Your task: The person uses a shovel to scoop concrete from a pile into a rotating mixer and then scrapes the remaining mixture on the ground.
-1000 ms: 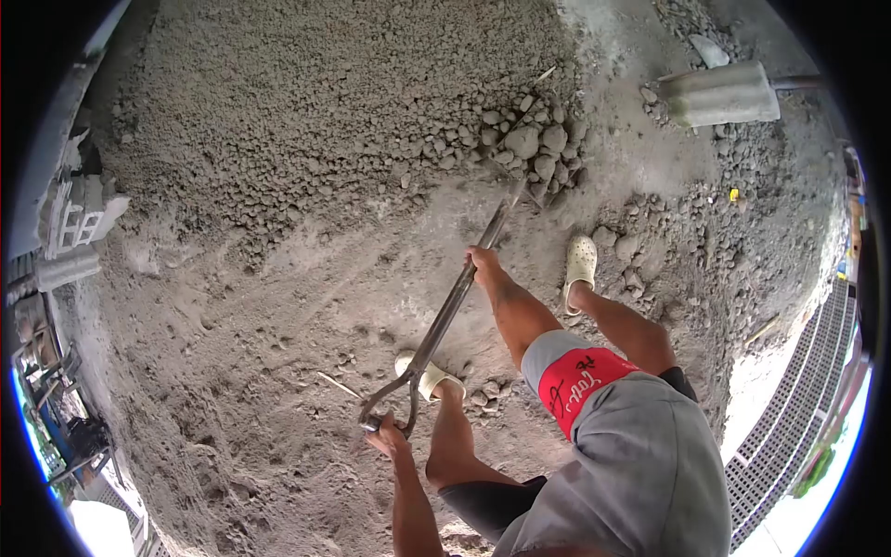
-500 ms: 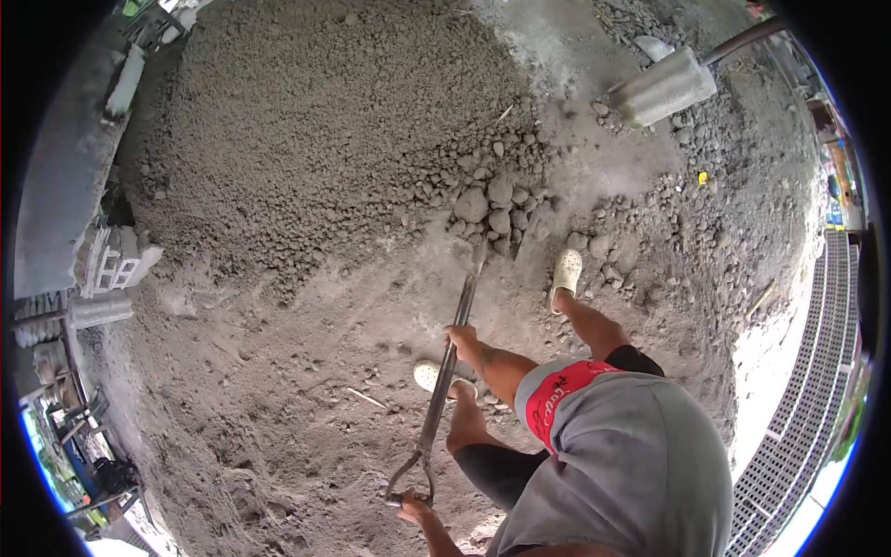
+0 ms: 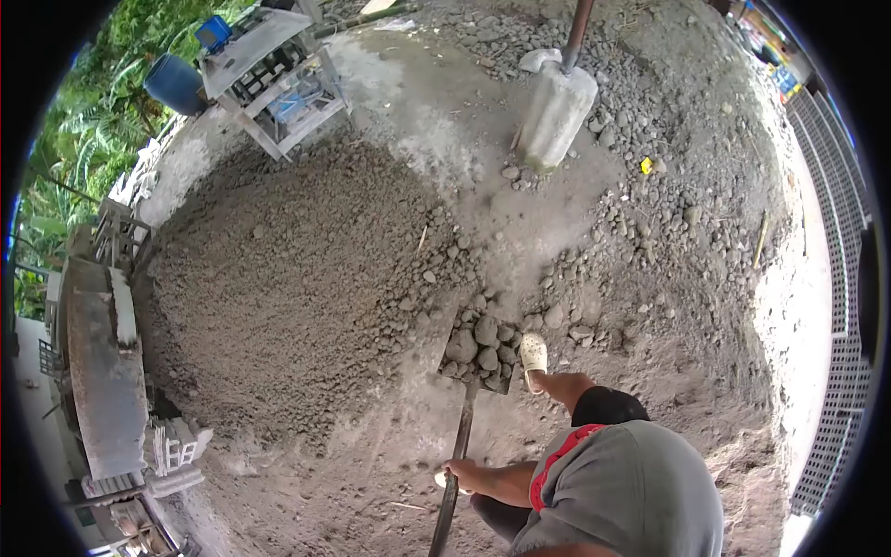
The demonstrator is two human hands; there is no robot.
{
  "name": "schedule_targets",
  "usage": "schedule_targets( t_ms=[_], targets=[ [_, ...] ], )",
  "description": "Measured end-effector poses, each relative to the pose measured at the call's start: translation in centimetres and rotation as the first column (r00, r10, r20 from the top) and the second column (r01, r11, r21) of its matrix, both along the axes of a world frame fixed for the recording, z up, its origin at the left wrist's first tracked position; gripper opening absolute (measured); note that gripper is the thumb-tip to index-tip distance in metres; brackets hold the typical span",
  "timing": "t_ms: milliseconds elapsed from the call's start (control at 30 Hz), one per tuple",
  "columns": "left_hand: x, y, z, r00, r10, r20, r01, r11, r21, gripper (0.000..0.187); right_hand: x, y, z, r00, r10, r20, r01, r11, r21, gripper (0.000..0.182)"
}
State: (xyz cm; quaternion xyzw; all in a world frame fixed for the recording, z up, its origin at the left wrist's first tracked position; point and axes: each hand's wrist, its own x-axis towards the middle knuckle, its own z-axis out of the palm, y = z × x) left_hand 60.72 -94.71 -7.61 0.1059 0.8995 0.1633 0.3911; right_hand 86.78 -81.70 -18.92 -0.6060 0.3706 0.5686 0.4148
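Observation:
My right hand (image 3: 457, 475) is closed around the long shaft (image 3: 447, 515) of a shovel, in the lower middle of the view. The shovel's blade (image 3: 445, 357) is loaded with grey stones (image 3: 486, 332) and lies low at the edge of a gravel heap (image 3: 288, 269). The shaft's lower end runs out of the frame. My left hand is out of view; only a strip of arm shows at the bottom edge. A pale clog (image 3: 534, 353) is on my foot just right of the blade.
A concrete block with a pole (image 3: 557, 116) stands at the upper middle. A wooden table (image 3: 264, 51) and a blue barrel (image 3: 174, 84) are at the upper left. Hollow blocks (image 3: 176, 450) lie at the left. Perforated panels (image 3: 826, 306) line the right side.
The view has shifted, bringing in the table and greenery. Stones now lie on the shovel's blade. My left hand, earlier at the shovel's handle, has left the view with it.

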Motion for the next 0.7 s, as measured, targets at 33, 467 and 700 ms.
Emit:
schedule_targets(
  t_ms=[33, 467, 700],
  targets=[
    [4.7, 2.3, -1.3, 0.996, -0.034, 0.077, 0.031, 0.999, 0.031, 0.016, 5.3, -0.3, 1.0, 0.993, -0.079, 0.093, 0.084, 0.995, -0.056, 0.014],
    [64.1, 15.9, 40.2, -0.347, -0.914, 0.210, 0.052, 0.204, 0.977, 0.022, 76.5, -0.9, 49.0, 0.479, -0.591, 0.648, -0.165, 0.665, 0.728, 0.015],
    [42.8, 24.3, 28.7, -0.365, -0.923, -0.118, 0.469, -0.292, 0.833, 0.063, 59.1, 3.0, 25.6, 0.710, -0.695, 0.118, 0.447, 0.574, 0.686, 0.030]
  ],
)
